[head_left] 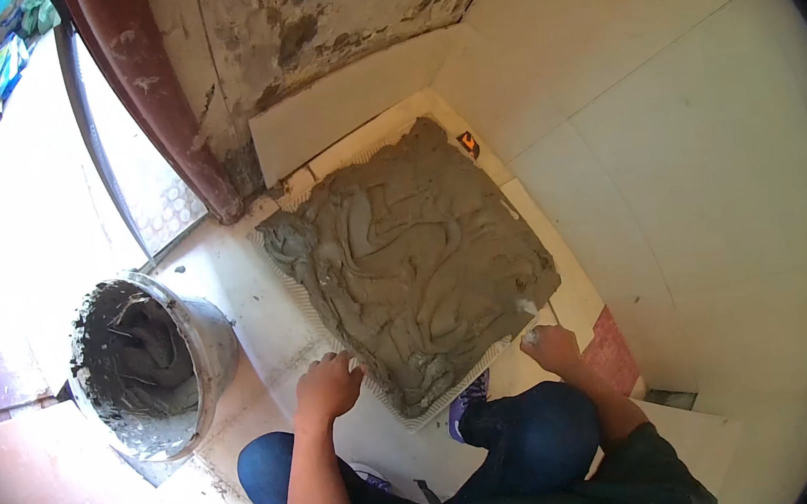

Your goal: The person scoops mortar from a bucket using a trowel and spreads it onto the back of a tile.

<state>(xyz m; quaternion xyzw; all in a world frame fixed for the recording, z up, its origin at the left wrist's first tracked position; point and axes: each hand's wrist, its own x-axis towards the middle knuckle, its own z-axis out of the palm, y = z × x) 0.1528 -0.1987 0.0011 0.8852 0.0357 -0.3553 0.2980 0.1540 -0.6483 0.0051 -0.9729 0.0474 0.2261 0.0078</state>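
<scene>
A square tile (292, 291) with ribbed edges lies on the floor in front of me, its upper face thickly spread with wet grey mortar (413, 251). By its near left edge, my left hand (329, 386) is closed with its fingers curled; a small pale bit shows at the fingertips. My right hand (550, 349) is also closed, close to the tile's near right edge, with something whitish at its fingers. What either hand grips, if anything, is too small to make out. To the left stands a bucket (218, 337) smeared inside with grey mortar.
A small orange and black object (468, 145) lies beside the tile's far right edge. Smooth pale wall tiles (674, 158) rise on the right, a rough wall (335, 19) behind. A reddish-brown door frame (152, 91) borders the bright doorway. My shoe (465, 411) is near the tile.
</scene>
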